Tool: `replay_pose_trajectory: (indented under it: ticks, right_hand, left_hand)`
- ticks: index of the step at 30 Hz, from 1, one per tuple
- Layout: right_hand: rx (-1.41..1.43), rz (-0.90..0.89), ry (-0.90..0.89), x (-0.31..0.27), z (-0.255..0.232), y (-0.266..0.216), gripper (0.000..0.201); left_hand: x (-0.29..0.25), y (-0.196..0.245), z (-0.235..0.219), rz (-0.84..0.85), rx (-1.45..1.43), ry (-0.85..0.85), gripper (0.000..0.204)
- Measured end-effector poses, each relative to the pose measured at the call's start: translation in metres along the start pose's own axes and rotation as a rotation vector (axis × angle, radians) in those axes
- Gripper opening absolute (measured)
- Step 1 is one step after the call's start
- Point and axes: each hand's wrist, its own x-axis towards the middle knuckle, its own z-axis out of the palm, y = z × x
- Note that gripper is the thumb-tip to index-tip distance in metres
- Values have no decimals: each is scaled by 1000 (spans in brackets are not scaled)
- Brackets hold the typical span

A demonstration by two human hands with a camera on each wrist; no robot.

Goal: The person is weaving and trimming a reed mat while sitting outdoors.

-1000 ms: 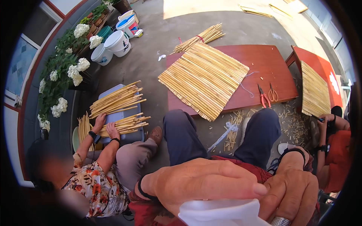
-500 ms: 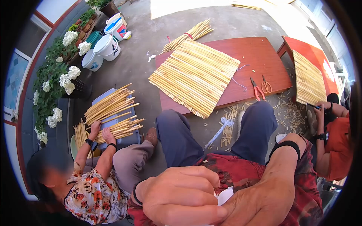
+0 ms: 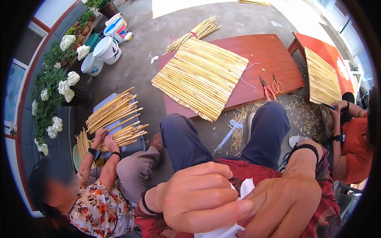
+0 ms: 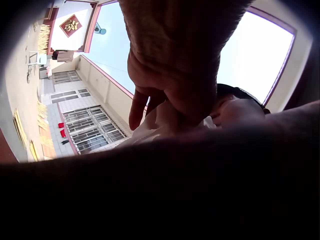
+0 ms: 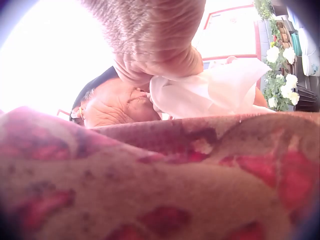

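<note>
Low in the head view, my two hands meet over a crumpled white tissue (image 3: 247,187). My left hand (image 3: 198,196) has its fingers bent over the tissue, and its thumb reaches toward the other hand. Opposite it, my right hand (image 3: 283,202) grips the tissue from the right, fingers curled down. The right wrist view shows the tissue (image 5: 210,90) bunched at the right hand (image 5: 155,45) and spreading out to the side. Against the bright sky in the left wrist view, the left hand (image 4: 175,65) is dark, with a bit of tissue below its fingers.
A reed mat (image 3: 202,77) lies on the low red table (image 3: 274,51), beside pliers (image 3: 267,88) and scissors (image 3: 277,84). At left, another person's hands (image 3: 105,139) hold reed sticks (image 3: 113,111) over a tray. Someone at right works by a second mat (image 3: 322,75). Cut reed pieces (image 3: 305,115) litter the floor.
My hands and the tissue dropped lower, the right hand turned over, and they then rose slightly, with more tissue showing between and below them. The head view has shifted a little.
</note>
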Motion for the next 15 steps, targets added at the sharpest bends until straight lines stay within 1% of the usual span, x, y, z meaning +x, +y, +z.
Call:
replay_pose_trajectory:
  ticks: [2, 3, 5, 6, 8, 9, 10, 12, 13, 15]
  right_hand:
    - [-19, -10, -7, -4, -3, 2, 9]
    - [-9, -10, -13, -6, 1, 8, 9]
    - [101, -65, 210, -9, 16, 22, 9]
    - [103, -72, 214, -3, 17, 20, 9]
    - [-102, -87, 55, 14, 18, 12, 10]
    - [-70, -66, 113, 13, 27, 12, 9]
    - [-62, -65, 110, 12, 25, 10, 9]
    - [48, 185, -87, 8, 6, 0, 8]
    - [97, 307, -187, 7, -5, -6, 7]
    - [188, 546, -383, 6, -17, -12, 8]
  left_hand:
    - [0, 5, -1, -115, 128, -44, 30]
    - [-1, 5, -1, -118, 140, -42, 30]
    - [-1, 3, -1, -181, 148, 48, 25]
    - [-1, 3, -1, -184, 148, 41, 25]
    - [-3, 6, 1, -45, 282, 121, 23]
    - [-4, 11, -2, -40, 285, 65, 23]
    - [-2, 12, -1, -43, 292, 66, 23]
    - [0, 13, 2, -6, 408, 134, 22]
    - [-5, 13, 1, -36, 379, 87, 22]
    - [-8, 9, 1, -44, 419, 55, 22]
